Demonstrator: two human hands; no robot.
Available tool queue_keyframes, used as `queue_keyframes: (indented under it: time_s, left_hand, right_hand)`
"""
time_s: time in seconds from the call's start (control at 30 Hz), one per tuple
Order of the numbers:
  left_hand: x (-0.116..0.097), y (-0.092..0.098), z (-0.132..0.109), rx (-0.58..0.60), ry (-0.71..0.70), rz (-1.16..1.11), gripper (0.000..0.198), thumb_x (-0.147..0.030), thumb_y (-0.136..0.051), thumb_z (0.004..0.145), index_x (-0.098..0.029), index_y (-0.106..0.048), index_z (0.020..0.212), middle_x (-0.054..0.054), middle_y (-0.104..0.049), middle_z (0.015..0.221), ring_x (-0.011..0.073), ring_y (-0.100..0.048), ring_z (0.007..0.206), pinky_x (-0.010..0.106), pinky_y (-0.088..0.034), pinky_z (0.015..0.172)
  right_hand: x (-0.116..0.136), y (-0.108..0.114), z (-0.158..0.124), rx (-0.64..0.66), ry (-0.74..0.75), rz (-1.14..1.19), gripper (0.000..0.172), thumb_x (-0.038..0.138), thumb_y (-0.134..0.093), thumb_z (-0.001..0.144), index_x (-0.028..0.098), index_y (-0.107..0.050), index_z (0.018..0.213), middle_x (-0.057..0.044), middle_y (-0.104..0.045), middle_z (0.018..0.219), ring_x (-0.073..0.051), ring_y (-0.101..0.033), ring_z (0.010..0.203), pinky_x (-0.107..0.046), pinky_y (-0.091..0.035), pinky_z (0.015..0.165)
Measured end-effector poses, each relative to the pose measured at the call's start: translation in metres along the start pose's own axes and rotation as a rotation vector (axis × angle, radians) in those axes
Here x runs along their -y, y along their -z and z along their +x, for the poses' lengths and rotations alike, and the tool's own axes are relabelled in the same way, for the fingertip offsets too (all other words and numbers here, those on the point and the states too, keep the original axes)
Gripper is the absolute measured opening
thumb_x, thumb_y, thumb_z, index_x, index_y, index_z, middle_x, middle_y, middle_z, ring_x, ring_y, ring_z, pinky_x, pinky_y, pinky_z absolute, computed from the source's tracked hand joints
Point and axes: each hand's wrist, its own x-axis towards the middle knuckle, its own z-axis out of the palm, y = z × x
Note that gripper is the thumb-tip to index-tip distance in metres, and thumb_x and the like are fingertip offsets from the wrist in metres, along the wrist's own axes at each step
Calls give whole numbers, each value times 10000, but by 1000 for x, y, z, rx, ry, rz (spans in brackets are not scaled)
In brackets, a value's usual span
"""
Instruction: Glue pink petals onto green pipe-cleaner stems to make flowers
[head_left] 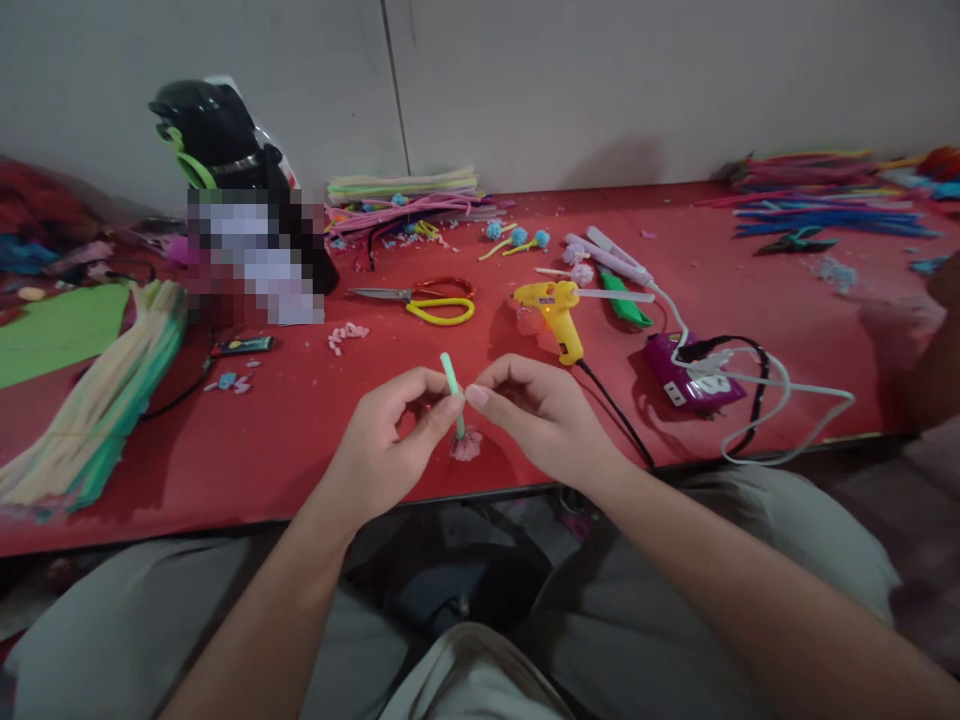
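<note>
A pipe-cleaner flower with a pale green stem [449, 372] and a pink head [466, 445] hangs head down just above the front of the red table. My left hand [397, 425] pinches the stem between thumb and index finger, so part of it is covered. From the other side, my right hand [536, 415] is closed, its thumb and index fingertips pressed together right against the stem. What lies between those right fingertips is too small to make out. Beyond my hands is a yellow glue gun [553, 312] with a clear stick in its back, and scissors [431, 302] with yellow and orange handles.
Bundled pipe cleaners [97, 400] lie left, beside a tall black bottle [300, 230]. Blue pompom flowers [517, 237], a lilac hair straightener [619, 262] and pliers [799, 241] lie farther back. A purple power strip [686, 375] with looping cords sits right. Another person's arm [930, 350] rests there.
</note>
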Motion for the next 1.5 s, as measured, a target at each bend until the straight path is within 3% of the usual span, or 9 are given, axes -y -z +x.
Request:
queue_keyframes:
  time_s: [0.2, 0.47, 0.67, 0.77, 0.9, 1.07, 1.27, 1.5]
  left_hand:
    - [0, 0, -1, -9, 43, -64, 201, -335, -607, 955, -192, -636, 818, -4, -624, 678, 124, -586, 610, 223, -479, 580]
    - [-2, -5, -4, -27, 136, -252, 213, -359, -625, 935, -197, -625, 797, -4, -586, 663, 132, -581, 567, 258, -506, 553]
    - [8, -13, -5, -40, 150, -419, 235, -382, -671, 898, -196, -638, 757, 9, -554, 703, 142, -546, 629, 278, -492, 571]
    - [7, -13, -4, -57, 147, -404, 242, -385, -672, 902, -198, -632, 754, -1, -543, 672, 134, -530, 596, 273, -482, 553]
    - [4, -8, -2, -141, 93, -221, 221, -371, -669, 913, -196, -637, 782, -11, -579, 665, 122, -560, 608, 245, -486, 577]
    - [5, -2, -1, -235, 68, -151, 218, -367, -626, 956, -191, -614, 827, -13, -619, 677, 100, -579, 600, 212, -492, 583]
    - [7, -2, -2, -256, 39, -207, 192, -340, -588, 987, -203, -599, 853, -20, -625, 703, 84, -589, 604, 200, -498, 590]
    - [7, -3, -1, -246, -1, -238, 200, -337, -584, 989, -207, -593, 837, -18, -636, 742, 89, -596, 618, 220, -509, 597]
  right_hand:
    - [2, 5, 0, 29, 35, -62, 302, 470, -729, 858, 178, -688, 790, -30, -707, 738, -167, -655, 689, -318, -532, 688]
    - [5, 3, 2, 112, -28, 3, 305, 465, -676, 888, 181, -607, 801, 19, -566, 719, -108, -511, 647, -250, -454, 626]
    - [5, 3, 2, 162, -43, 86, 288, 439, -683, 892, 178, -599, 804, 29, -532, 726, -99, -493, 661, -242, -449, 643]
    - [7, 5, 3, 148, -40, 104, 274, 422, -708, 879, 178, -619, 791, 25, -580, 715, -101, -539, 653, -251, -478, 659]
    - [9, 8, 5, 56, -73, 95, 266, 435, -732, 855, 192, -655, 780, 6, -666, 676, -132, -626, 638, -292, -530, 680]
    - [3, 9, 6, -109, -70, 36, 268, 437, -795, 784, 191, -694, 748, -4, -669, 708, -117, -573, 629, -261, -496, 625]
    - [0, 5, 4, -77, -91, 40, 276, 434, -724, 856, 175, -686, 770, 19, -588, 672, -98, -505, 616, -240, -431, 597]
    - [5, 0, 2, -51, -76, -27, 279, 449, -702, 875, 180, -719, 805, -8, -666, 700, -119, -571, 632, -252, -455, 586]
